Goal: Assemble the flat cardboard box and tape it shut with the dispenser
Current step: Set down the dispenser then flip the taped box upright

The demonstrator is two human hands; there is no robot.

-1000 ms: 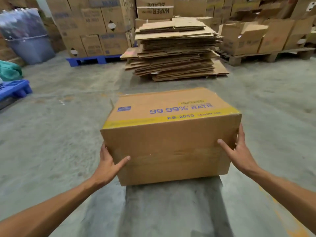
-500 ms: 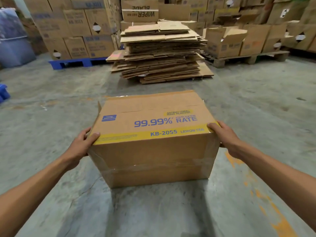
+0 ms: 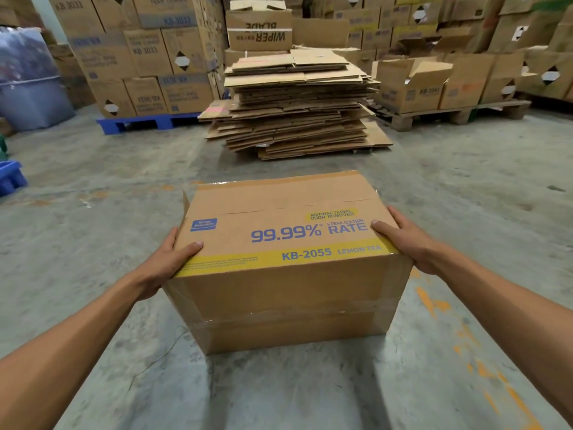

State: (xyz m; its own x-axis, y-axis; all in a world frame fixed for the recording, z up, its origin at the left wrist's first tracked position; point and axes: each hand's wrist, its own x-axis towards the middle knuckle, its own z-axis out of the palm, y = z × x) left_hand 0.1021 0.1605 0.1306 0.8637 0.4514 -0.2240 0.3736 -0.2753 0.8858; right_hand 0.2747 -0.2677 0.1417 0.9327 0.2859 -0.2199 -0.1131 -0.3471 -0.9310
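Observation:
An assembled brown cardboard box [image 3: 279,293] with a yellow stripe and blue "99.99% RATE" print sits in front of me over the concrete floor, its printed side facing up. Clear tape runs across its near face. My left hand [image 3: 173,259] grips the box's left top edge, thumb on the printed side. My right hand [image 3: 406,243] grips the right top edge the same way. No tape dispenser is in view.
A tall stack of flattened cardboard [image 3: 294,107] lies straight ahead. Stacked cartons on a blue pallet [image 3: 145,121] stand back left, open boxes on a wooden pallet [image 3: 449,114] back right. A wrapped grey bin [image 3: 28,88] is far left.
Both hands moved from the box's lower sides up to its top edges. The box has tipped so its printed side faces me more, and my view has moved closer.

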